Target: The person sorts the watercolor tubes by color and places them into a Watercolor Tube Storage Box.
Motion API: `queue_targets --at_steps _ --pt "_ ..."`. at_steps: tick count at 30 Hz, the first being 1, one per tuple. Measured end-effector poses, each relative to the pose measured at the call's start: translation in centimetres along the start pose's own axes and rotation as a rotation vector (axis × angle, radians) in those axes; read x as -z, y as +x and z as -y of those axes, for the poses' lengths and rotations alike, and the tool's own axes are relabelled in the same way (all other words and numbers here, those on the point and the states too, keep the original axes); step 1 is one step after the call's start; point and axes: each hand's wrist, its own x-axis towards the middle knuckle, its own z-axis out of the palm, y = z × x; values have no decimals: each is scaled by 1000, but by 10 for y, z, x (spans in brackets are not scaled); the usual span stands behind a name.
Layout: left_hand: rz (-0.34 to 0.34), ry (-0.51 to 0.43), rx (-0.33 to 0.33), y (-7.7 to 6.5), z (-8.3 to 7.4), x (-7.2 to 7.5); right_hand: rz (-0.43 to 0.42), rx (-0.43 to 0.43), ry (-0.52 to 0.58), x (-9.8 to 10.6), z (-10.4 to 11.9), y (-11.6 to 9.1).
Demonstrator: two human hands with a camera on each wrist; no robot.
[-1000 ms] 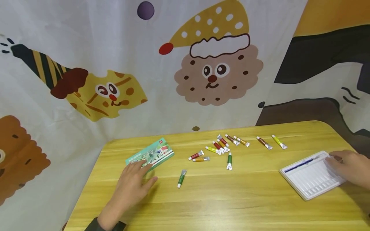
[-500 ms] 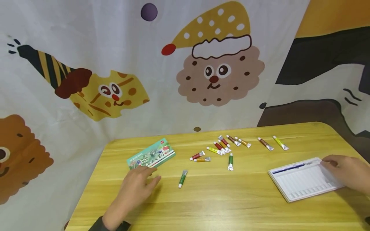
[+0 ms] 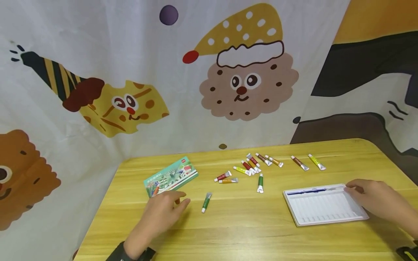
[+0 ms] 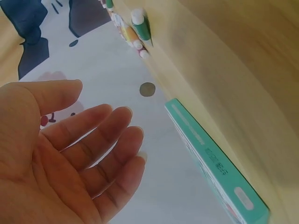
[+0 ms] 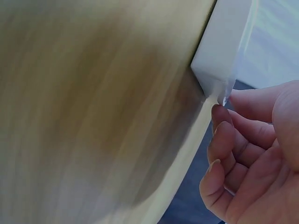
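Observation:
My right hand point(image 3: 375, 197) pinches the right end of a shallow white plastic tray point(image 3: 323, 208) with slim moulded slots. In the right wrist view, thumb and forefinger meet on the lip at the corner of the tray point(image 5: 219, 51). A blue-handled paintbrush point(image 3: 308, 191) lies along its far side. My left hand point(image 3: 163, 215) hovers with loosely bent fingers, nothing held, in front of a green illustrated paint box point(image 3: 173, 175). In the left wrist view the palm point(image 4: 65, 172) shows bare beside the box point(image 4: 210, 163). A green paint tube point(image 3: 206, 202) lies right of that hand.
Several paint tubes in red, yellow and brown lie scattered across the back middle, among them a yellow tube point(image 3: 242, 170). Another green tube point(image 3: 260, 183) lies nearer. A brown tube point(image 3: 299, 163) and a yellow-green tube point(image 3: 316, 162) lie farther right. A cartoon-printed curtain point(image 3: 183, 127) hangs behind the table.
My right hand has moved the white tray leftward over the table, turning it squarer to me. My left hand has drawn back from the paint box, slightly right and nearer.

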Motion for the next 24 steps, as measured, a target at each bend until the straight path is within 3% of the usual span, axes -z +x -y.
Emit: queue_targets --at_steps 10,24 --pt "-11 -19 -61 6 -10 -4 -1 54 17 -8 25 -2" --pt "93 -99 -112 12 -27 -13 43 96 149 -16 63 -5"
